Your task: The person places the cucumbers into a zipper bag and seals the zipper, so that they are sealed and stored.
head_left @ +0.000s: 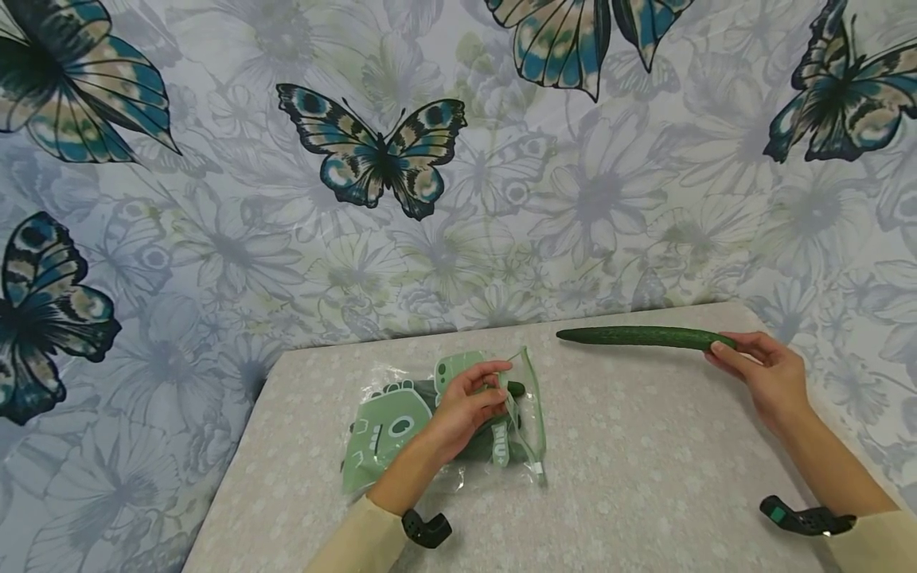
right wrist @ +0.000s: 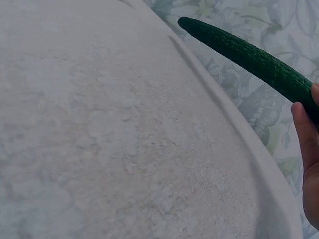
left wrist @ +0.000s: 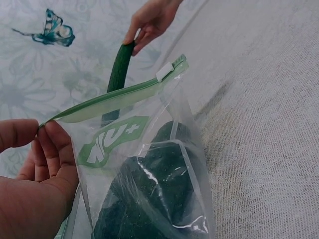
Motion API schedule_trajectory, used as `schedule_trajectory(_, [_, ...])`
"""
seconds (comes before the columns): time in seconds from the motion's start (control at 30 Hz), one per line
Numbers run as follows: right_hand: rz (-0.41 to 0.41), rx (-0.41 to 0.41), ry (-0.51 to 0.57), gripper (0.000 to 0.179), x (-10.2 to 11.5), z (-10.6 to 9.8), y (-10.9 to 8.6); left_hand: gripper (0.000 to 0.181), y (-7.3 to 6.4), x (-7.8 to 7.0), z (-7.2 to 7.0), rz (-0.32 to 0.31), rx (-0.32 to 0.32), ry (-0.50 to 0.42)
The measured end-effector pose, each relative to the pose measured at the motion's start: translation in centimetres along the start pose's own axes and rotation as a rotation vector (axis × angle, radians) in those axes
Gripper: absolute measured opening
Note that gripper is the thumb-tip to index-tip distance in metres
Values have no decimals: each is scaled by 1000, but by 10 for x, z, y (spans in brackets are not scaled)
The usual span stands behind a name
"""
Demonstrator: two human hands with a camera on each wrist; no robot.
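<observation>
A clear zip bag (head_left: 380, 434) with green cartoon print lies on the table, left of centre. Dark green cucumbers (left wrist: 154, 189) show through its plastic in the left wrist view. My left hand (head_left: 466, 410) pinches one end of the bag's green zip strip (left wrist: 107, 98) between thumb and finger. Near the strip's other end sits a white slider (left wrist: 164, 71). At the right, my right hand (head_left: 772, 374) grips one end of a long, slender cucumber (head_left: 637, 337). The cucumber is held nearly level, its free tip pointing left toward the bag.
A pale floral cloth covers the table (head_left: 645, 477). Its back edge runs along a hanging cloth (head_left: 501, 239) printed with flowers and large butterflies. Each wrist wears a black band (head_left: 426, 529) below the hand.
</observation>
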State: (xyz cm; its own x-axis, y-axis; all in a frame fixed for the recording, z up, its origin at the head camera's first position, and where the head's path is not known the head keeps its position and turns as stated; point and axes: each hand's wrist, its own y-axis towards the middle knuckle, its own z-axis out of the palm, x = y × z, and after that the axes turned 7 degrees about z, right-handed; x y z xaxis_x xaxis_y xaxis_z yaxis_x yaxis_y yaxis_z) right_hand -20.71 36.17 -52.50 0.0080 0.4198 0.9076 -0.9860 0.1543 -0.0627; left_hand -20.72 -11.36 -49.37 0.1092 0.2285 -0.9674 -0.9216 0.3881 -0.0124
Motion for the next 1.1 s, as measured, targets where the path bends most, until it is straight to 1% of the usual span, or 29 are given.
schedule_trajectory(0.17, [3, 75, 13, 26, 0, 2, -12, 51, -1, -1, 0, -5, 1, 5])
schedule_trajectory(0.37, [2, 193, 48, 29, -1, 6, -24, 53, -1, -1, 0, -4, 4, 7])
schedule_trajectory(0.5, [0, 279, 82, 33, -3, 11, -29, 52, -1, -1, 0, -2, 2, 9])
schedule_trajectory(0.57, [-4, 305, 84, 33, -5, 16, -31, 51, -1, -1, 0, 0, 0, 7])
schedule_trajectory(0.67, [2, 326, 71, 33, -9, 24, -33, 51, -2, -1, 0, 4, 1, 7])
schedule_trajectory(0.83, [34, 336, 43, 32, -21, 40, -33, 53, -2, -2, 0, 5, 9, 17])
schedule_trajectory(1.1, [59, 320, 16, 26, -41, 65, -32, 51, -1, -3, 2, 18, 15, 18])
